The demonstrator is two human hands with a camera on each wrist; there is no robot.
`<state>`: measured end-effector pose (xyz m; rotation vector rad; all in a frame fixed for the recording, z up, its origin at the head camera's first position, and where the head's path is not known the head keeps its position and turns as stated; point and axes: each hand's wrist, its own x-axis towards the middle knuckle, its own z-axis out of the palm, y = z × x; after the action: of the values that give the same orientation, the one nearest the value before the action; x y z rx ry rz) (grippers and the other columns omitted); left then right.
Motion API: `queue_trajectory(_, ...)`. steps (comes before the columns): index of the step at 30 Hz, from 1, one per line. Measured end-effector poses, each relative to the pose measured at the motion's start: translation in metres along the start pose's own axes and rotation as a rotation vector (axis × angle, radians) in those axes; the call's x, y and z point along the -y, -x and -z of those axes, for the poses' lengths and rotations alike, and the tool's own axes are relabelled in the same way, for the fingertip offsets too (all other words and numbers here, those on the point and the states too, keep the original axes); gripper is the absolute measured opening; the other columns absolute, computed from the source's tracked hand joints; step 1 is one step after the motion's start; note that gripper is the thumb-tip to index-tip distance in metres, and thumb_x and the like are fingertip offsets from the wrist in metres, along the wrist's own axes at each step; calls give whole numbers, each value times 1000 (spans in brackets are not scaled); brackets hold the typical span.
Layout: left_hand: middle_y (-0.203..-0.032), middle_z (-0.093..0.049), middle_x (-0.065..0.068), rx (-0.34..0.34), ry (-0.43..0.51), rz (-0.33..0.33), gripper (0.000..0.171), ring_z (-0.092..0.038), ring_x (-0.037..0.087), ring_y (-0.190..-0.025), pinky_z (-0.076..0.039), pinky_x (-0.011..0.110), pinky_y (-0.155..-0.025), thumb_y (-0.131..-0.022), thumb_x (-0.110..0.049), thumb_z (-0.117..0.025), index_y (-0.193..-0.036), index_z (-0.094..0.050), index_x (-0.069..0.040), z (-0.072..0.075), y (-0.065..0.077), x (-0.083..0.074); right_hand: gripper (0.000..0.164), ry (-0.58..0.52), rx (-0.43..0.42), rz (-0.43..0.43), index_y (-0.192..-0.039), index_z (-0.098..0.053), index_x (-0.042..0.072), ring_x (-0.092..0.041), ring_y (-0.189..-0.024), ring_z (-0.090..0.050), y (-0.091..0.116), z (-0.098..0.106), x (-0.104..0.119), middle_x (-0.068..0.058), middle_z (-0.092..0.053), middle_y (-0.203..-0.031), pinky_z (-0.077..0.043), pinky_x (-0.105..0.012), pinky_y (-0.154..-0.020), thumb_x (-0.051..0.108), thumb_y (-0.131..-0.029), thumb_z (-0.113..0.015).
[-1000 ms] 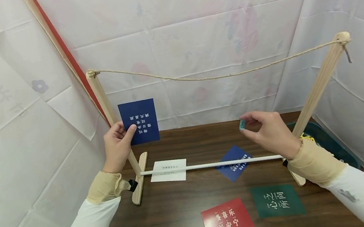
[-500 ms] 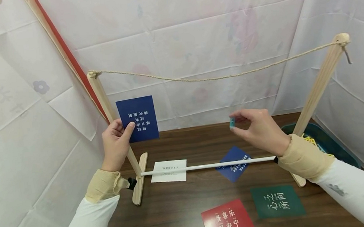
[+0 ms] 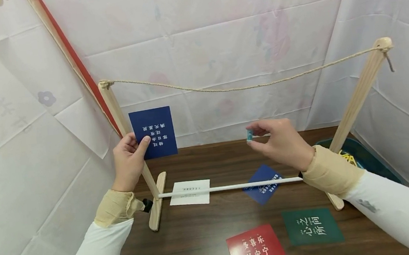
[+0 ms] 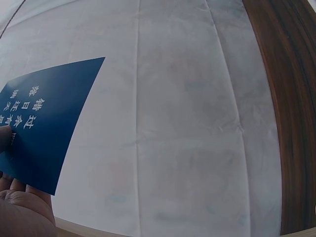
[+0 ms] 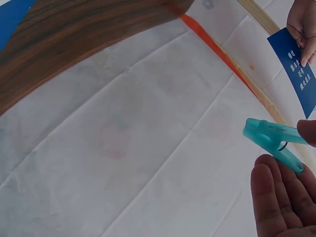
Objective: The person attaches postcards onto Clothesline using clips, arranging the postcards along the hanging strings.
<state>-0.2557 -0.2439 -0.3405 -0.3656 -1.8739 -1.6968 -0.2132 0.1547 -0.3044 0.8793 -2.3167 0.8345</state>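
Between thumb and fingers my left hand (image 3: 128, 159) holds a blue card (image 3: 157, 126) by its left side, upright beside the left post; its white lettering reads upside down. In the left wrist view the thumb lies across the face of the same card (image 4: 54, 123). My right hand (image 3: 280, 142) pinches a small teal clothespin (image 3: 249, 135) above the table, apart from the card. The right wrist view shows the clothespin (image 5: 271, 138) by its handle ends, thumb on one arm and fingers under the other. A twine rope (image 3: 223, 90) sags above both hands.
Wooden posts (image 3: 361, 92) carry the rope, joined low by a white rod (image 3: 230, 187). On the table lie a white card (image 3: 190, 198), another blue card (image 3: 261, 194), a red card (image 3: 256, 248) and a green card (image 3: 312, 226). A dark green basket (image 3: 379, 166) stands right.
My right hand has moved left with the clothespin, towards the held card. My left hand and its card have risen slightly and shifted a little left.
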Motion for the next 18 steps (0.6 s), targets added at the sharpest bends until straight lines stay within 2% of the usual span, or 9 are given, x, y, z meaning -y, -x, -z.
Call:
queue_trajectory(5,-86,-78,-15,-5,16,-9,6,-74,-2,-74,-61,15,-70,-101,7,-68,-106,-69,10,0,-1,-1,25,-7,35,9,-113,-79,-3,-30,-92,-81,-9,-2,8,-16,-83,-104,-67,-46,-80,0,-89,-86)
queue_trajectory(8,-86,-78,-14,-4,30,-11,6,-75,-1,-75,-61,16,-71,-101,7,-68,-105,-71,4,-1,-2,-2,25,7,47,16,-112,-80,-3,-29,-90,-80,-14,-3,11,-14,-83,-101,-67,-45,-79,3,-89,-87)
queue_trajectory(11,-86,-78,-14,-2,30,-11,7,-74,-1,-75,-61,16,-71,-101,7,-69,-105,-71,3,-2,-3,-2,25,18,46,31,-111,-80,-2,-27,-87,-79,-19,-4,15,-13,-83,-98,-66,-44,-79,5,-88,-88)
queue_trajectory(18,-87,-79,-14,2,29,-12,7,-75,-1,-76,-61,16,-71,-101,5,-69,-106,-69,10,-3,-4,-5,20,-20,25,61,-107,-80,-2,-25,-84,-77,-31,-9,25,-13,-82,-96,-65,-43,-80,3,-89,-84)
